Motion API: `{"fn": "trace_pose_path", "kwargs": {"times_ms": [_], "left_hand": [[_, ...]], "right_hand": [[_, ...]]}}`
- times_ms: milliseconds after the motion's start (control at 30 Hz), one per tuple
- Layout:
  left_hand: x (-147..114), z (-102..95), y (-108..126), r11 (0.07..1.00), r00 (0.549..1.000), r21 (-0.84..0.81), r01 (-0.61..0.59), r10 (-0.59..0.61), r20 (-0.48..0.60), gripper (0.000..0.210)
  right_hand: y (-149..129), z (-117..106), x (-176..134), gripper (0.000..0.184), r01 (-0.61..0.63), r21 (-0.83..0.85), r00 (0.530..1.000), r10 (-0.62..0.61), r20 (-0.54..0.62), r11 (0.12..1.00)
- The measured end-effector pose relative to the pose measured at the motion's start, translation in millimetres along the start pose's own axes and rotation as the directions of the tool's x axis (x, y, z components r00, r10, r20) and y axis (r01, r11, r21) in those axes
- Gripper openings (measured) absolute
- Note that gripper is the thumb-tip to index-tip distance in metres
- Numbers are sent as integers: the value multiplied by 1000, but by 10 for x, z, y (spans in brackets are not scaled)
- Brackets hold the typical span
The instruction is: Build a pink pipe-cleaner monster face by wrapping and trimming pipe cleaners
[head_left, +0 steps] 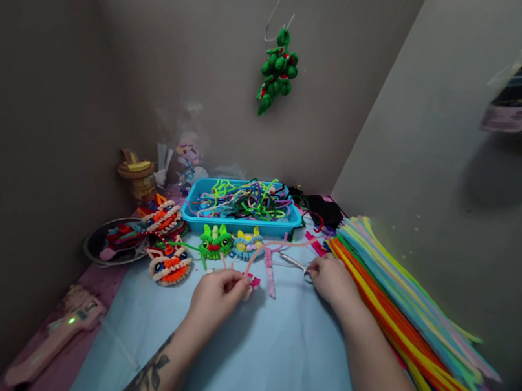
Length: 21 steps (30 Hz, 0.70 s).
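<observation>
My left hand (219,297) is closed in a pinch on a pale pink pipe cleaner (255,255), whose long end arcs away to the right. A small hot-pink piece (254,281) shows beside its fingertips; whether it is held too, I cannot tell. My right hand (334,281) has its fingers closed at the handle loops of small metal scissors (294,262), which point left near the cloth. Between the hands lies a lilac pipe cleaner strip (270,276). Just beyond are a green animal-face figure (215,241) and a blue-and-yellow one (248,244).
A blue tray (237,226) of tangled pipe cleaners stands at the back. Long pipe cleaner bundles (401,308) lie along the right. At left are orange-and-cream faces (170,266), a round metal dish (94,249) and a pink glue gun (58,338). Green decorations (278,71) hang above.
</observation>
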<state>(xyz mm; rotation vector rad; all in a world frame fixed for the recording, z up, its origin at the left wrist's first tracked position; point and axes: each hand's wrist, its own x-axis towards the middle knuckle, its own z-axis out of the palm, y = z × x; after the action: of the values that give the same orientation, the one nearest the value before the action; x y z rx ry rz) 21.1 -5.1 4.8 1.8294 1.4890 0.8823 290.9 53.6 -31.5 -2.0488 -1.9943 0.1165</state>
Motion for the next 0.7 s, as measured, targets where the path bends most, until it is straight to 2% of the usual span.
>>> {"fn": "trace_pose_path", "kwargs": {"times_ms": [200,267,333,400,500,567,700], "left_hand": [[19,-31,-10,998,999,-54,40,-42,-23,34],[26,-59,-16,997,997,-63,49,-53,-48,33],[34,-83,-31,996,996,-66,57,-62,-71,32],[38,-98,-47,997,994,-57,60,-65,-90,32],[30,-106,-47,999,990,7,51,-49,-129,31],[15,-108,-31,996,987,87,29,-15,-161,31],[-14,-108,-15,981,977,195,-14,56,-207,29]], "right_hand": [[-70,17,12,10,23,-11,1000,-23,4,1000],[-96,-9,13,8,26,12,999,-26,-35,1000],[-150,-43,2,6,45,131,995,-33,-98,990],[-241,-77,-30,10,104,339,991,-69,-115,935],[-429,-105,-120,16,176,622,978,-208,-22,763],[-555,-99,-199,15,173,709,950,-305,62,683],[-715,-58,-346,24,191,708,890,-425,167,679]]}}
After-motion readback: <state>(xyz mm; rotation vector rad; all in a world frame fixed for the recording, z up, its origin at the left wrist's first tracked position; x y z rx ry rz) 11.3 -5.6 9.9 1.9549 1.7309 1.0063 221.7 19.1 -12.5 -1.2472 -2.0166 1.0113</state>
